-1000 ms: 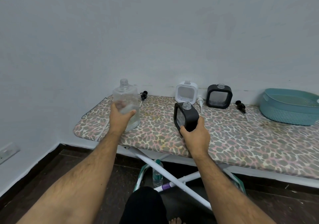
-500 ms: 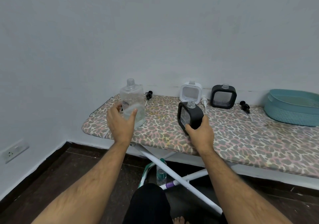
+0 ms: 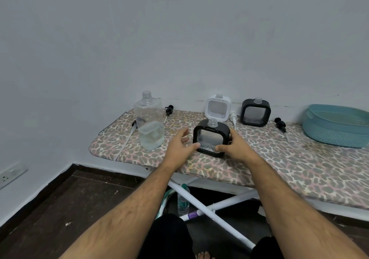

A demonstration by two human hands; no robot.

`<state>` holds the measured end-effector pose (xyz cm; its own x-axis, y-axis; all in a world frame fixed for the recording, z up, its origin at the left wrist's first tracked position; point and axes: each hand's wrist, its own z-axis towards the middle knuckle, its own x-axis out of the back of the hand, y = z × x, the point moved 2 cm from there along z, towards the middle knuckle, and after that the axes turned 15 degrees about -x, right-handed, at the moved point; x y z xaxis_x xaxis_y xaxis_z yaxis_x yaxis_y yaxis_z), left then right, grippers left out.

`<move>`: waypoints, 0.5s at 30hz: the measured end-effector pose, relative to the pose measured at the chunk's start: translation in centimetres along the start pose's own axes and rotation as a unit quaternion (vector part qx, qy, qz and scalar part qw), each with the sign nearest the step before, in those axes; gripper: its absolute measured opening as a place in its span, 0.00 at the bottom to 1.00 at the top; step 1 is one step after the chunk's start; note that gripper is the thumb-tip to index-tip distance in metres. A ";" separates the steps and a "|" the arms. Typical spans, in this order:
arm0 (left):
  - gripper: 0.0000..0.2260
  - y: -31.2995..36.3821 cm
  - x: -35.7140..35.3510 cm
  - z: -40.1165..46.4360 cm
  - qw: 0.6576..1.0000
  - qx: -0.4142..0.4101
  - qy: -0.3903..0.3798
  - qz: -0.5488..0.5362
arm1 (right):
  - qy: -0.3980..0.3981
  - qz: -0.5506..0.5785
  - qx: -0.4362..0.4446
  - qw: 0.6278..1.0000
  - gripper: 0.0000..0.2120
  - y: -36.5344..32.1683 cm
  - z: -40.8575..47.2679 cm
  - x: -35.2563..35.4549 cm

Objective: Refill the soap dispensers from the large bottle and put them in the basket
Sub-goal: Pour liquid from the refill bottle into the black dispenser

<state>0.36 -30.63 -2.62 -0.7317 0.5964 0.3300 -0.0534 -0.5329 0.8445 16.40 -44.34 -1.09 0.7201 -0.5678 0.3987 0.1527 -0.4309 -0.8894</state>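
Observation:
A black-framed square soap dispenser (image 3: 211, 137) with an open neck stands on the leopard-print board (image 3: 279, 159). My right hand (image 3: 235, 149) grips its right side and lower corner. My left hand (image 3: 180, 144) is at its left side with fingers spread, the thumb touching the lower left corner. The large clear bottle (image 3: 149, 122), uncapped and about a third full, stands free to the left. A white dispenser (image 3: 217, 108) and a second black dispenser (image 3: 255, 112) stand by the wall. The teal basket (image 3: 335, 127) sits far right.
Loose pump heads lie on the board: black ones (image 3: 169, 110) (image 3: 280, 125), a white one (image 3: 233, 118), and one with a long tube (image 3: 127, 139) behind the bottle. A water bottle (image 3: 183, 201) stands under the board among white legs (image 3: 209, 213). A wall socket (image 3: 10, 175) is low left.
My left hand let go of the large bottle, which now stands on the board, and moved right to the black dispenser. My right hand turned the dispenser face-on.

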 end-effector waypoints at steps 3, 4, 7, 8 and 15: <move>0.40 -0.3 -0.9 0.7 0.998 0.022 -0.019 -0.056 | -0.020 0.003 0.011 1.000 0.36 0.1 0.6 0.1; 0.40 -0.2 -0.9 0.8 0.997 0.020 -0.020 -0.076 | -0.025 0.008 0.011 1.000 0.35 0.1 0.7 0.1; 0.37 -0.6 -0.9 0.8 0.993 0.015 -0.021 -0.113 | -0.035 0.024 0.014 0.999 0.29 0.1 1.0 0.2; 0.36 -0.8 -0.7 0.7 0.993 0.014 -0.019 -0.116 | -0.038 0.026 0.016 0.999 0.27 0.1 1.0 0.1; 0.27 -1.5 2.1 -0.7 0.994 0.001 0.037 -0.101 | -0.076 0.011 0.035 0.996 0.26 -0.8 1.7 -2.3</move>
<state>-1.59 -28.93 -3.51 -0.7538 0.6458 0.1213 -0.2041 -0.4056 0.8910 15.78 -41.53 -1.66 0.8174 -0.4618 0.3443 0.1778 -0.3663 -0.9134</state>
